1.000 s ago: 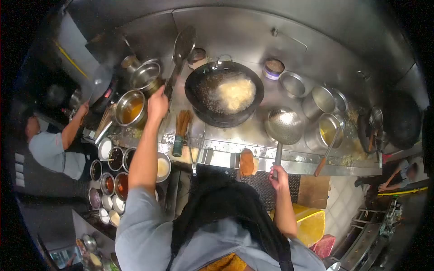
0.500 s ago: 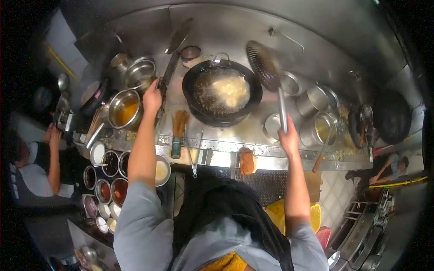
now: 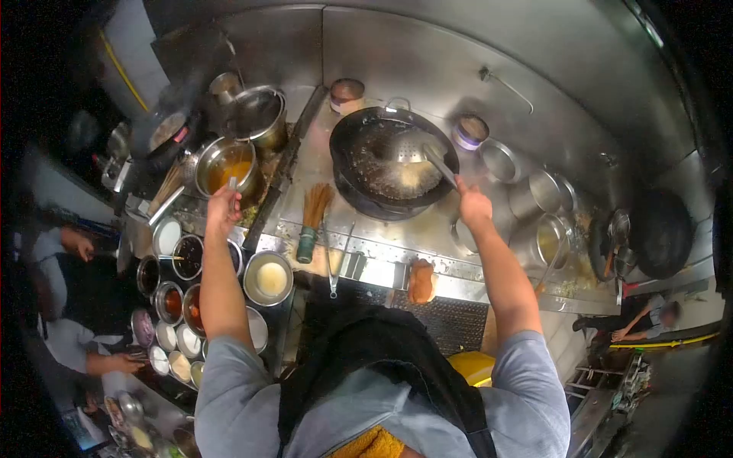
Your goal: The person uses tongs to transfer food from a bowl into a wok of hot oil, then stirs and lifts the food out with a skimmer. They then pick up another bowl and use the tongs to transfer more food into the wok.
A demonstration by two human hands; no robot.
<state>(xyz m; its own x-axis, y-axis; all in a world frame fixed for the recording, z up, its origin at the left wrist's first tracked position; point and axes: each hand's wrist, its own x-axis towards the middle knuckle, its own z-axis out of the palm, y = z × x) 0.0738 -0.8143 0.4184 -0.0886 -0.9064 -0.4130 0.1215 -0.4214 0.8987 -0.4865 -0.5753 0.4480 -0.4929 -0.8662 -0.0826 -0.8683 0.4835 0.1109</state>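
Observation:
My right hand (image 3: 475,204) is wrapped round the metal handle of a perforated skimmer (image 3: 410,147). The skimmer's disc is inside the black wok (image 3: 343,182), above bubbling oil and beside a pale frying clump (image 3: 413,176). At the left, my left hand (image 3: 224,208) is closed on the metal handle of a ladle (image 3: 232,183). Its far end, blurred and dark, seems to lie over the steel pots. Close to that hand stands a saucepan (image 3: 201,174) of orange-brown liquid, with a deeper steel pot (image 3: 276,137) behind it.
A bamboo brush (image 3: 313,214) and tongs (image 3: 334,267) lie at the counter's front edge, left of a brown folded cloth (image 3: 421,281). Steel pots (image 3: 532,191) stand at right. Several seasoning bowls (image 3: 169,302) sit at lower left, near another person's hand (image 3: 126,362).
The skimmer has swung from the air right of the wok down into it. My left hand has come lower and nearer me, the ladle moving from the back towards the left pots.

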